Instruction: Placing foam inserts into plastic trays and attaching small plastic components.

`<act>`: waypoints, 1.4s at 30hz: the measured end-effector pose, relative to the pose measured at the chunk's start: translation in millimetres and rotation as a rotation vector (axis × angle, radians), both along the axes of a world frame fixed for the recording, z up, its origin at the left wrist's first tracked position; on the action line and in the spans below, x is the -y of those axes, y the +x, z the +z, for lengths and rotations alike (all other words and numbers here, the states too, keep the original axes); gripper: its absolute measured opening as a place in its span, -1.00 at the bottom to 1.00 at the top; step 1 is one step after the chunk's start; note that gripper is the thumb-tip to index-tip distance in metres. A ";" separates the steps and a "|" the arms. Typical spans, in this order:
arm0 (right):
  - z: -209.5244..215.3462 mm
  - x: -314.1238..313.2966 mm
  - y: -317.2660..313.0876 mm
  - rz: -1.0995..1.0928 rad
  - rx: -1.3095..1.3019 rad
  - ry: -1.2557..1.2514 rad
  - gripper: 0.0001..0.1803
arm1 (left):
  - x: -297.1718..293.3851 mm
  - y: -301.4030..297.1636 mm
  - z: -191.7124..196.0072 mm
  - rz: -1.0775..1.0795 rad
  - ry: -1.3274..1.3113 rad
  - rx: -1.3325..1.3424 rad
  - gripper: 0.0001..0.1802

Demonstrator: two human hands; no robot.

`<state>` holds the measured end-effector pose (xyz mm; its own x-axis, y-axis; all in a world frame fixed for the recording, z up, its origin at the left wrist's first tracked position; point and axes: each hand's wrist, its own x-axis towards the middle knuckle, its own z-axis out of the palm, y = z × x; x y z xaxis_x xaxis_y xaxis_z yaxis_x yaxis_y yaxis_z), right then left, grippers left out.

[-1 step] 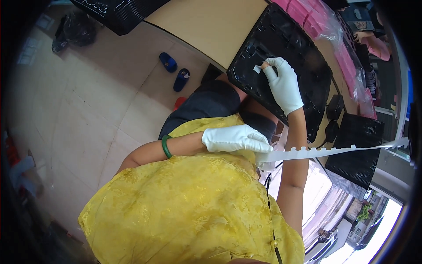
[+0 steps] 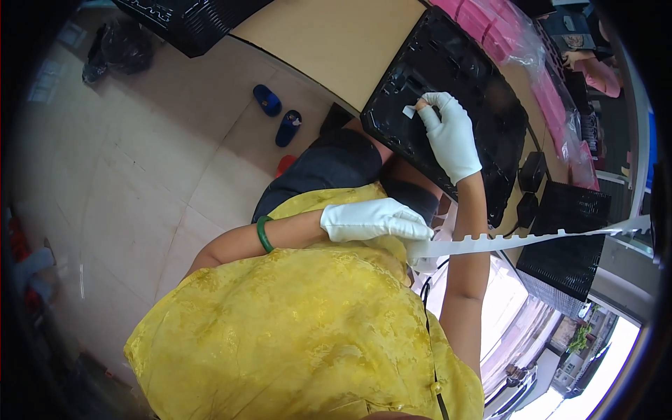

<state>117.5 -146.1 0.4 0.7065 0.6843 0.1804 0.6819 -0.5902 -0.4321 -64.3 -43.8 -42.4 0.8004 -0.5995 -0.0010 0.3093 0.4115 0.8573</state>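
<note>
My right hand [image 2: 453, 143], in a white glove with a bare fingertip showing, pinches a small white tab [image 2: 409, 111] just above a large black moulded plastic panel [image 2: 483, 91]. That panel rests at the table's edge, partly over my lap. Lower down, close to my body, my gloved left hand [image 2: 371, 218] is closed on the end of a long white strip [image 2: 490, 244]. Notches run along one edge of the strip, which stretches off to the right across my right forearm. The fingertips of my left hand are partly hidden.
Beyond the panel lie pink sheets in clear plastic wrap [image 2: 553, 98]. Black ribbed parts [image 2: 563, 224] are stacked at the right, and another black panel [image 2: 192, 21] is at the upper left. Another person's pink sleeve [image 2: 603, 75] shows at top right. Blue slippers [image 2: 288, 129] lie on the floor.
</note>
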 end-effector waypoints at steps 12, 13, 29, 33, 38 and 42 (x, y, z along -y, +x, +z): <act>10.0 -2.0 2.2 -0.060 -0.154 -0.018 -0.83 | -17.3 -2.6 5.1 0.845 0.571 0.432 -0.58; 8.6 -4.2 1.8 -0.119 -0.194 0.023 -0.83 | -20.5 1.0 7.4 0.985 0.767 0.590 -0.55; 21.8 -32.3 2.5 0.217 0.467 -0.245 -0.94 | -51.4 44.9 -17.7 1.105 1.298 0.907 -0.65; 31.5 -32.0 10.5 0.302 0.402 -0.322 -0.95 | -51.9 48.3 -22.3 1.123 1.243 0.925 -0.69; 28.4 -20.2 15.6 0.259 0.146 -0.166 -0.93 | -52.8 47.5 -18.9 1.107 1.225 0.901 -0.67; 24.2 -22.0 10.3 0.093 0.033 -0.162 -0.96 | -52.6 49.4 -24.9 1.088 1.194 0.888 -0.65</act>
<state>127.8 -124.1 24.5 0.6346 0.7682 0.0846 0.7488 -0.5840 -0.3135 -14.9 8.7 -67.3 0.7890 0.1235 0.6018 -0.2976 -0.7802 0.5503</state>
